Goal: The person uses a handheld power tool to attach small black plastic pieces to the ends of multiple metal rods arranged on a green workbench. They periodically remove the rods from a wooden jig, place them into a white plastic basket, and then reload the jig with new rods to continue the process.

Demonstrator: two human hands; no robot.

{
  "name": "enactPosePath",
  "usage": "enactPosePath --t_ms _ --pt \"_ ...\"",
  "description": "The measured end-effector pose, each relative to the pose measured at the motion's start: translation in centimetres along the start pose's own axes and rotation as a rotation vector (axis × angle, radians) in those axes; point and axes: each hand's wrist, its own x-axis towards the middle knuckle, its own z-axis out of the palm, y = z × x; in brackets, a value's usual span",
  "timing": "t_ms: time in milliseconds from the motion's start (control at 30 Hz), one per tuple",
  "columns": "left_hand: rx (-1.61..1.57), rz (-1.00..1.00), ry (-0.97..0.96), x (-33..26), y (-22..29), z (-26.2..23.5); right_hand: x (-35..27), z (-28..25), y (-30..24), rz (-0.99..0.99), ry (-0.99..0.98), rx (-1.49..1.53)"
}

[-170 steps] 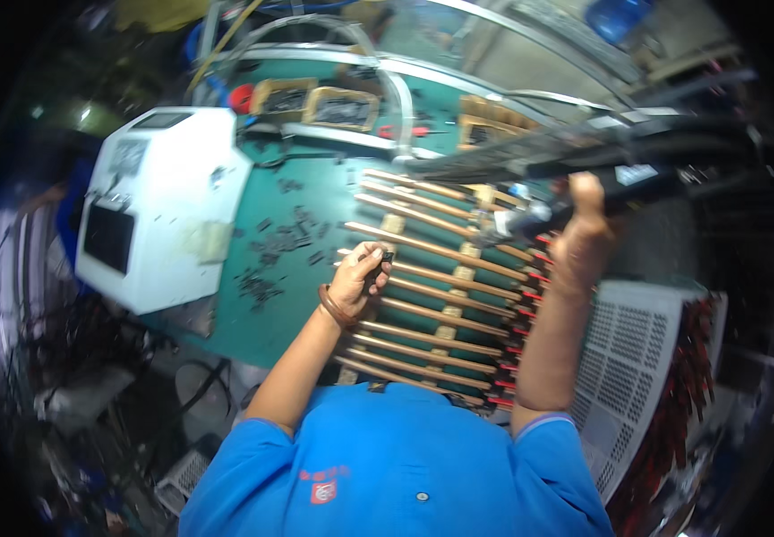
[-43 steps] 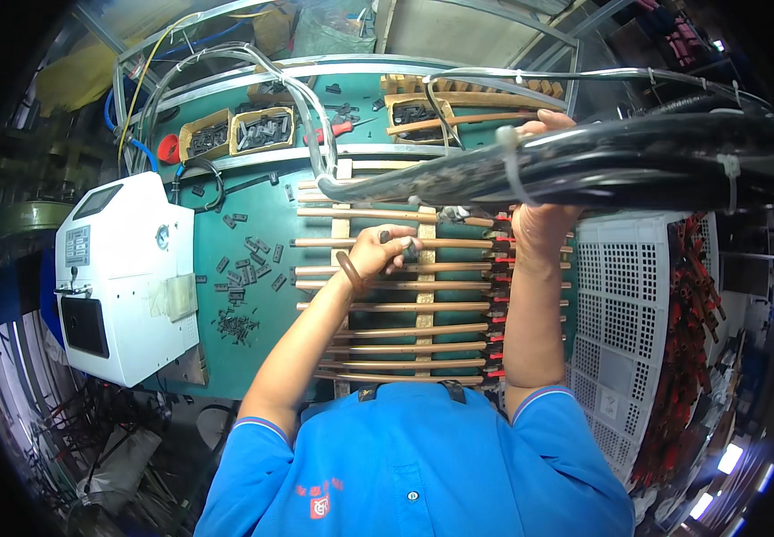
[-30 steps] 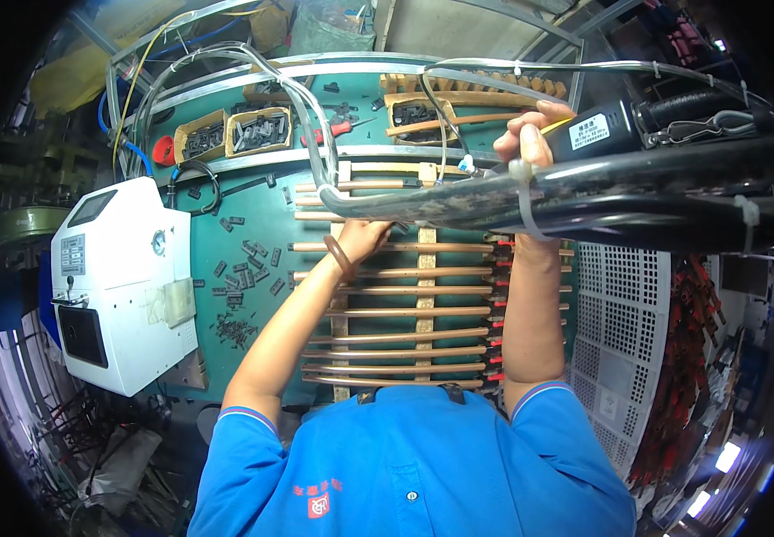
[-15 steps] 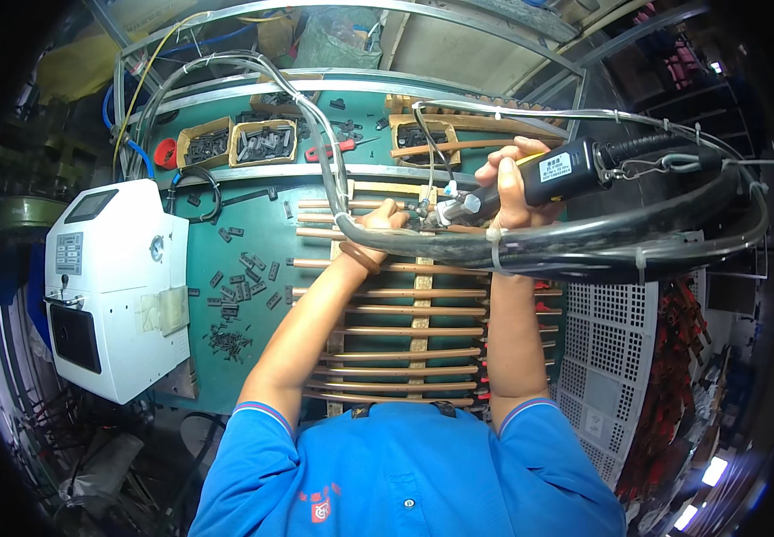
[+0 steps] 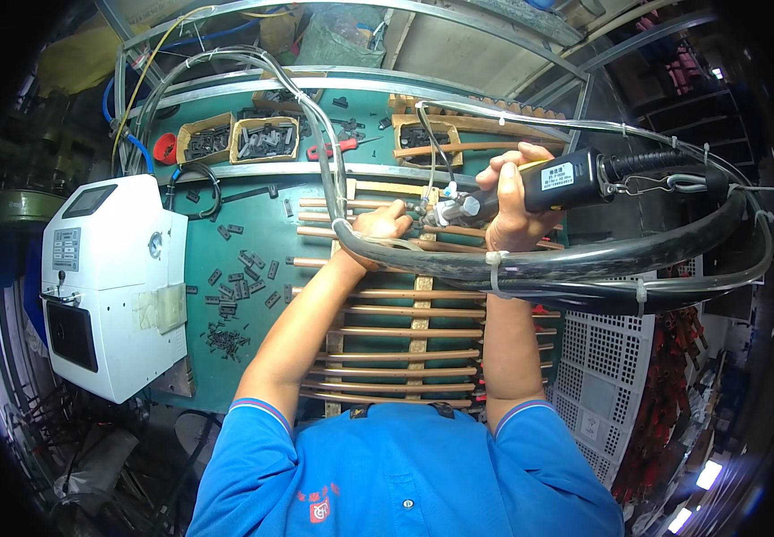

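Green matting covers the desk [image 5: 252,242] at the centre of the frame, with a white boxed machine [image 5: 109,286] at the left and a white perforated panel [image 5: 602,376] at the lower right.

A wooden rack carrying a row of copper tubes [image 5: 405,331] runs down the middle of the picture. Small dark clips [image 5: 226,336] lie scattered on the matting to its left, and cardboard trays of similar parts [image 5: 239,139] sit along the upper edge.

The right hand [image 5: 517,210] is closed around a black handheld power tool [image 5: 557,183], whose metal tip points left toward the upper tubes. A thick black hose bundle [image 5: 584,264] loops from the tool's rear across the middle of the frame, tied with cable ties.

The left hand [image 5: 382,224] rests with fingers curled on the tubes just beside the tool tip; whether it pinches a small part cannot be told, since the hose crosses in front.

Recommended practice for this step:
- Keep the left hand steadying the tube close to the tip, yet clear of it.
- Align the tool squarely with the tube end before applying it.
- Let the hose loop hang free so its weight does not drag the tip sideways.
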Motion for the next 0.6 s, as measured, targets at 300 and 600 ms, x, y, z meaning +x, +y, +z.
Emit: enactPosePath --t_ms 300,600 --pt "0.027 -0.012 0.021 0.0 0.2 0.0 -0.1 0.1 0.3 -0.004 -0.005 -0.015" --pt "0.050 0.024 0.098 0.0 -0.1 0.5 -1.0 -1.1 2.0 0.032 -0.064 -0.024"
